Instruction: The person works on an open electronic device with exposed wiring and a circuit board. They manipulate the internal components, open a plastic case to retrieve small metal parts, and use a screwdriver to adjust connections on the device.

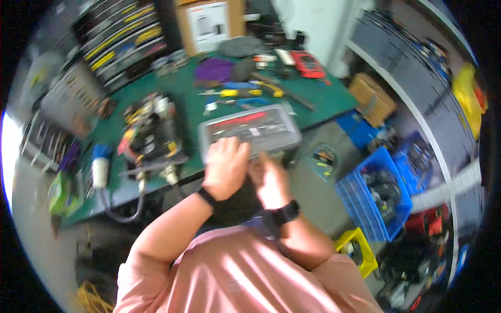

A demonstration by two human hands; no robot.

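Observation:
A grey translucent plastic case (276, 126) with a long red item and small parts showing inside sits at the front edge of the green bench (334, 104). My left hand (227, 166) is on the case's near left part, its fingers bent and together over the front edge. My right hand (269, 181) is just right of it at the case's near edge, thumb up, fingers partly hidden and blurred. Pliers and yellow-handled tools (240, 93) lie behind the case. A black assembly with fittings (151, 135) is to the left.
A white-and-blue cylinder (100, 169), drawer units (120, 47), a cardboard box (182, 8), purple cloth (214, 70) and red device (308, 68) stand or lie around the bench. At right are shelving (407, 99), another box (370, 99), blue crates (360, 203) and a yellow bin (365, 261).

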